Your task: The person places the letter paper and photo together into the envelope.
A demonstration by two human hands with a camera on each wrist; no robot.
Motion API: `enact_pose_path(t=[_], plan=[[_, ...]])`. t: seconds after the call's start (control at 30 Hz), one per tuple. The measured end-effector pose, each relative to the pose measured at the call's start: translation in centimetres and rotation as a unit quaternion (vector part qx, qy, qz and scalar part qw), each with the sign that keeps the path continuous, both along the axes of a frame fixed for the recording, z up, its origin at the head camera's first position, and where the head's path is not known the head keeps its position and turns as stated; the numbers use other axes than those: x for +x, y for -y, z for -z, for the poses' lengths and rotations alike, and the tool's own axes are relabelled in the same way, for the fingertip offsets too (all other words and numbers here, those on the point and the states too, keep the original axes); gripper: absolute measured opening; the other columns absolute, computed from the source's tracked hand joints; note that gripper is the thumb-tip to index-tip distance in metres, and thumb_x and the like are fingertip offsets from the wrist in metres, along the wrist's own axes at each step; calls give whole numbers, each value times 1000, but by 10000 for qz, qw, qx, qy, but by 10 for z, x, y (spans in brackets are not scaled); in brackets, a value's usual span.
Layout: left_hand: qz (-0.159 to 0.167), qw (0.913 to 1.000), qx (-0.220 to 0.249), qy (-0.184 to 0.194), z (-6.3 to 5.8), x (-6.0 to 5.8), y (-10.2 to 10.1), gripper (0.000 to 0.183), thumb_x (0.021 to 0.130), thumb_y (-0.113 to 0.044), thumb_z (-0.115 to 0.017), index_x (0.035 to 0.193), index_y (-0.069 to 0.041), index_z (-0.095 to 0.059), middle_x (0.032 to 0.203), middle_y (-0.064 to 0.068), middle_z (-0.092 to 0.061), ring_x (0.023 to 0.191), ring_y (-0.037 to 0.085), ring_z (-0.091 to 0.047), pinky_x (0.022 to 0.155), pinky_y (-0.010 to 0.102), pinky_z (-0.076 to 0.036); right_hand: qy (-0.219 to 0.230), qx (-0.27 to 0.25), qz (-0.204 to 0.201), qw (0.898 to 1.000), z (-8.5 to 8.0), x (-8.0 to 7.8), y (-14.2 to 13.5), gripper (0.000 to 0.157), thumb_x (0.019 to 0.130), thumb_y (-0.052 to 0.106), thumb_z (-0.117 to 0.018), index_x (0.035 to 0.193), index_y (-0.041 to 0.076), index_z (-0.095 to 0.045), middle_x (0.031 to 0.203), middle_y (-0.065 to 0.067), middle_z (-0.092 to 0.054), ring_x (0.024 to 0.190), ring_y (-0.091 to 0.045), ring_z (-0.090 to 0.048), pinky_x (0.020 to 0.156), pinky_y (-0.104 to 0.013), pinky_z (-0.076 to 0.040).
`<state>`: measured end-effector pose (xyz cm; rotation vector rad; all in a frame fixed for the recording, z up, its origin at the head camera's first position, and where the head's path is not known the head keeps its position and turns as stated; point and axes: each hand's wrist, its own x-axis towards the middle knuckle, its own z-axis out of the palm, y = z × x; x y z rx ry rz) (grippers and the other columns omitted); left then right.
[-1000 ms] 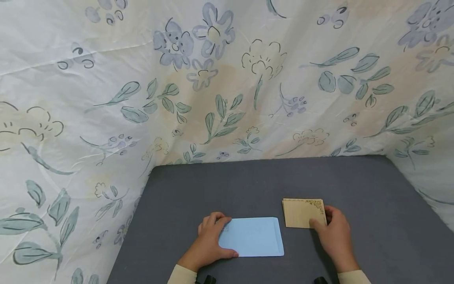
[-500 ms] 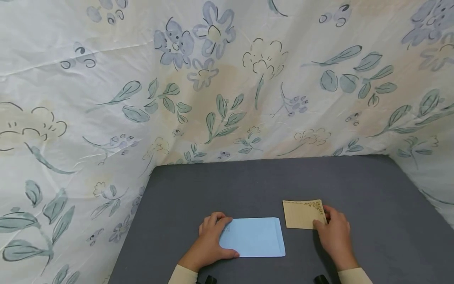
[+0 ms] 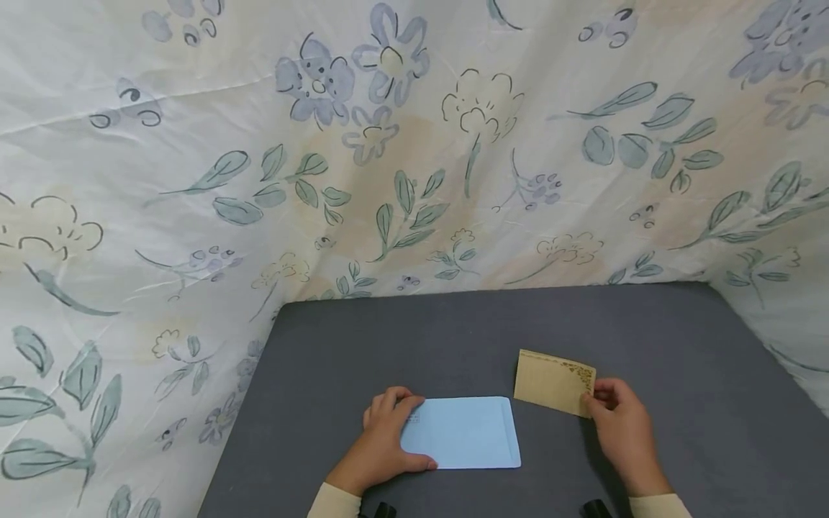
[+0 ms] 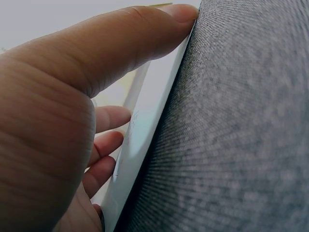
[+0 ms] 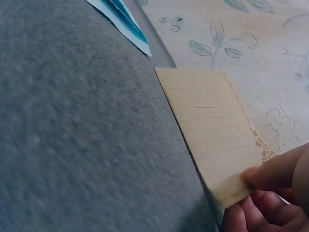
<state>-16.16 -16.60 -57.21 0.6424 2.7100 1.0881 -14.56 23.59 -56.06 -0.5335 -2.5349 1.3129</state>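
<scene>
A pale blue envelope point(image 3: 463, 433) lies flat on the dark grey table. My left hand point(image 3: 388, 435) holds its left end, thumb on the near edge and fingers toward the far edge. My right hand point(image 3: 624, 432) pinches a tan card point(image 3: 555, 383) at its right end between thumb and fingers. The card has a dark ornament in one corner, and it is tilted to the right of the envelope. In the right wrist view, dashed lines run across the card point(image 5: 207, 121), and the envelope's open end point(image 5: 126, 24) shows a blue inside.
The dark grey tabletop point(image 3: 421, 338) spreads behind and around both hands. Floral cloth point(image 3: 414, 144) hangs at the back and along both sides. Small black objects point(image 3: 594, 509) show by the wrists at the lower edge.
The card has turned clockwise and its far left corner has risen in view. My right hand has shifted slightly right with it. The left hand and envelope stay nearly still.
</scene>
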Motion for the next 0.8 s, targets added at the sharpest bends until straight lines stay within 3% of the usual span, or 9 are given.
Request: enact_pose_path(t=[0.27,0.43,0.57,0.8], plan=[[-47,10000,-23,-36,1,1,-2,99,72,-58,-100,153,-19,-60,146,-1,-42,135,34,-36,109,71,-23,163,-624,54,9979,-1,3,-8,35,106,5,-70,137,-5,-58,117,-21,-65,93,-24,-63,66,-27,-53],[-87,9999,-30,-55,2,1,-4,99,72,-58,-100,153,-18,-60,146,0,-43,135,35,-36,109,72,-23,334,-1420,-53,9893,0,3,-16,41,107,9,-70,142,-4,-54,117,-15,-64,87,-13,-64,70,-30,-56],[-89,9999,-20,-64,2,1,-6,99,73,-58,-100,153,-18,-60,146,0,-42,135,35,-36,108,72,-23,387,-1935,-180,9802,-2,2,-22,44,108,13,-70,144,-3,-50,113,-9,-62,87,-14,-64,72,-31,-56],[-132,9999,-9,-93,2,0,-9,98,73,-58,-100,153,-17,-60,146,0,-42,134,35,-36,107,72,-23,292,-2242,-365,9734,-2,-1,-26,42,107,9,-72,139,-5,-50,104,-4,-65,84,-14,-64,71,-32,-57]])
